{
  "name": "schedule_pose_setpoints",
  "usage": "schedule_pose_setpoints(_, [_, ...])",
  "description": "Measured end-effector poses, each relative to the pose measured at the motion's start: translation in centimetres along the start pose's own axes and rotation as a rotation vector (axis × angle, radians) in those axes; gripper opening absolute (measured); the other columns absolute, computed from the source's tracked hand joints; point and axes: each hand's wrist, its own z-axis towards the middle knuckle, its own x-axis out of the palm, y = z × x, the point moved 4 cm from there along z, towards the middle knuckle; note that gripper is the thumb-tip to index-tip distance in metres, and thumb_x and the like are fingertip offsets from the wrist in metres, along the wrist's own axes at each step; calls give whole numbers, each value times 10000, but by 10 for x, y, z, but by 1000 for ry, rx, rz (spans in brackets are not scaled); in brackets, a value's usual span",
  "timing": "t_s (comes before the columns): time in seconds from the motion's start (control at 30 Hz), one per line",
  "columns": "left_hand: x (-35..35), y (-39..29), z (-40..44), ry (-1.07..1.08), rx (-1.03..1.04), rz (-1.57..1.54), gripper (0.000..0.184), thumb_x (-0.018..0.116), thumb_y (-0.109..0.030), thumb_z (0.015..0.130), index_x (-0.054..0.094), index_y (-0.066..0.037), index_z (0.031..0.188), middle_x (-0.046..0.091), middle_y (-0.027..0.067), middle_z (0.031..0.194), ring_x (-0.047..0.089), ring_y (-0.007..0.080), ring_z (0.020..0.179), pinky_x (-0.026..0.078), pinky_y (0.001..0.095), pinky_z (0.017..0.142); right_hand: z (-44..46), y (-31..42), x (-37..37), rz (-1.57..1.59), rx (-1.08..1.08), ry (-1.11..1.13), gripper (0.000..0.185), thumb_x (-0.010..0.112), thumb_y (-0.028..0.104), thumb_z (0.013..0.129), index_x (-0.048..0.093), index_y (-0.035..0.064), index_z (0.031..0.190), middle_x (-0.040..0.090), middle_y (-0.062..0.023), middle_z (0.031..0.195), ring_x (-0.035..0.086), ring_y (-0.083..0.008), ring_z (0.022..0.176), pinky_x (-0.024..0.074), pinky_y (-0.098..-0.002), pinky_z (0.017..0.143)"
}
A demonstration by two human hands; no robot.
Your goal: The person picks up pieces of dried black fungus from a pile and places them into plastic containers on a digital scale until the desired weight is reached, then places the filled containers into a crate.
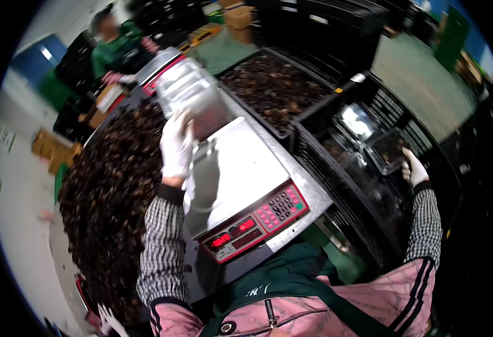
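Note:
My left hand [177, 143], in a white glove, is closed on the near edge of a stack of clear plastic containers [193, 92] at the far side of the scale's white plate [241, 163]. Red digits glow on the scale's front panel [255, 222]. At the right, my right hand [414, 167], also gloved, grips the edge of a clear plastic box [389, 150] with dark pieces inside. It is over a black crate [345, 194] holding more clear boxes.
A large heap of dark brown pieces [111, 208] covers the table's left side. Beyond the scale is a black tray of similar pieces [274, 87]. A person in green [114, 50] is at the far left. Another person's gloved hands [110, 321] show at bottom left.

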Motion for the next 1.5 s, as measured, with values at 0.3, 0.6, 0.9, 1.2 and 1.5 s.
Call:
schedule_pose_setpoints(0.3, [76, 82, 75, 394, -104, 328, 226, 609, -137, 878, 703, -57, 1068, 708, 244, 1058, 682, 392, 1032, 532, 458, 914, 56, -3, -48, -334, -154, -419, 519, 651, 576, 950, 541, 118, 733, 434, 22, 511, 357, -134, 358, 247, -316, 363])
schedule_pose_setpoints(0.6, [72, 96, 75, 254, -104, 160, 161, 730, -172, 907, 738, -46, 1007, 740, 186, 935, 719, 354, 868, 561, 411, 794, -55, 67, -16, -270, -458, -347, 405, 575, 470, 1039, 679, 84, 971, 437, 57, 540, 348, -60, 361, 228, -242, 345])
schedule_pose_setpoints(0.9, [-28, 25, 57, -313, -7, -21, 131, 723, -139, 921, 737, -82, 1039, 726, 125, 884, 700, 300, 789, 541, 386, 704, -209, 77, 136, -335, -709, -17, 206, 546, 153, 1055, 708, 29, 1088, 496, 58, 643, 383, -9, 492, 258, -194, 441])
schedule_pose_setpoints(1.2, [-72, -112, -153, 182, 59, 247, 281, 701, -63, 814, 704, -70, 1095, 597, 26, 797, 623, 217, 784, 523, 376, 789, -249, 1, 286, -212, -601, 460, 182, 564, -45, 976, 697, -50, 1101, 661, -32, 839, 494, -44, 559, 391, -207, 521])
schedule_pose_setpoints(1.5, [-89, -146, -194, 112, -12, -49, 473, 721, -132, 794, 662, -74, 1259, 637, 119, 1198, 662, 260, 1038, 532, 388, 890, -287, 10, 456, -633, -1355, 671, 285, 798, 85, 858, 687, 1, 1106, 613, -70, 719, 559, -139, 582, 445, -289, 558])
